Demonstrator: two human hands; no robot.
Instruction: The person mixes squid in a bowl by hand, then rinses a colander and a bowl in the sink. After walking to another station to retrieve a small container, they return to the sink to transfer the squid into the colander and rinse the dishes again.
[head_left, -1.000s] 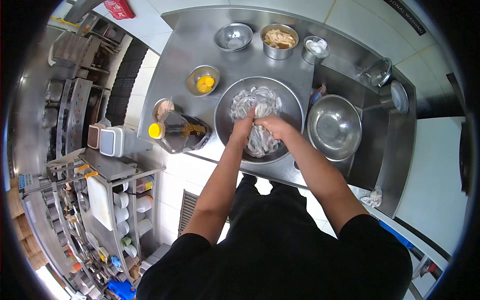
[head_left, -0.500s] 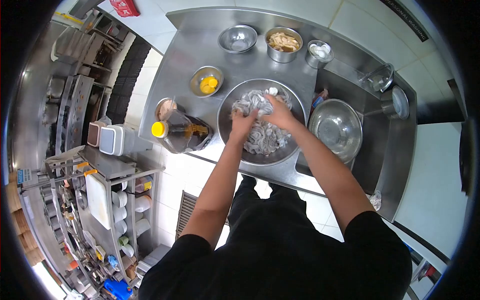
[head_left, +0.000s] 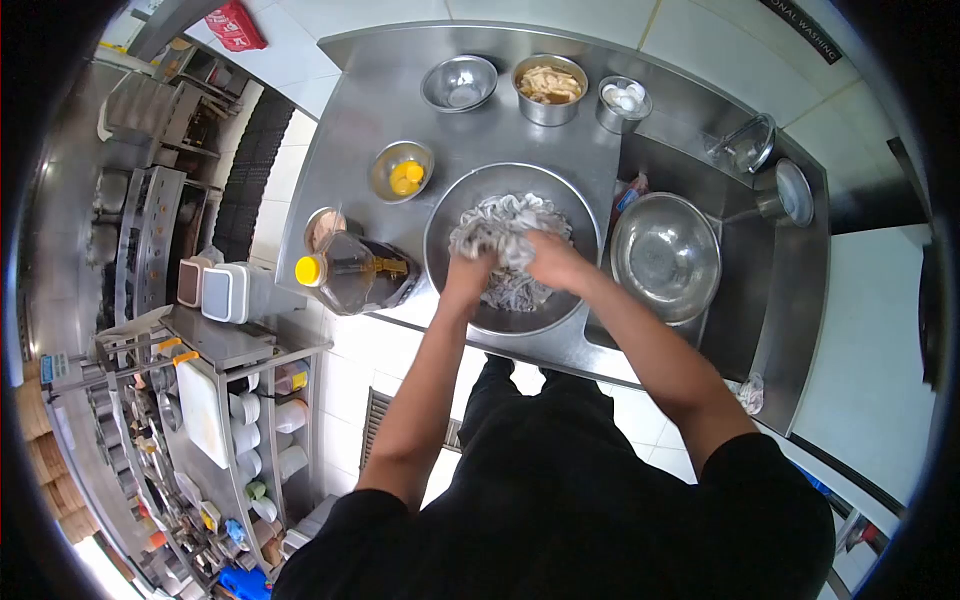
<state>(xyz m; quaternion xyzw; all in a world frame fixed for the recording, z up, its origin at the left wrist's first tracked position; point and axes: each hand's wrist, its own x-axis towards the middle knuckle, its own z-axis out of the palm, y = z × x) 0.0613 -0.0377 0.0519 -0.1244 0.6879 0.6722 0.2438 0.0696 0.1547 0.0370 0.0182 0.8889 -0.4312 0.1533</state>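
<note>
A wide steel bowl [head_left: 440, 215] on the counter holds a heap of pale grey-white strips [head_left: 515, 212] that look like raw squid. My left hand [head_left: 470, 276] is in the near left of the heap, its fingers curled into the strips and partly hidden. From the right, my right hand [head_left: 552, 262] presses into the same clump, fingertips buried and blurred. Between the two hands a bunch of strips is gripped and bulges up. Left of the bowl stands a large plastic bottle [head_left: 350, 275] of dark liquid with a yellow cap.
A small bowl of egg yolks [head_left: 388, 182] and a cup of pinkish powder [head_left: 318, 222] sit to the left. Behind are a steel bowl [head_left: 440, 92], a pot of yellowish pieces [head_left: 546, 112] and a cup of white pieces [head_left: 617, 122]. A large bowl [head_left: 665, 265] rests in the sink [head_left: 745, 300].
My hands have closed in on the strips, pulling a bunch together and turning the heap over. A white lump seen at the heap's top is no longer visible. The view has shifted slightly.
</note>
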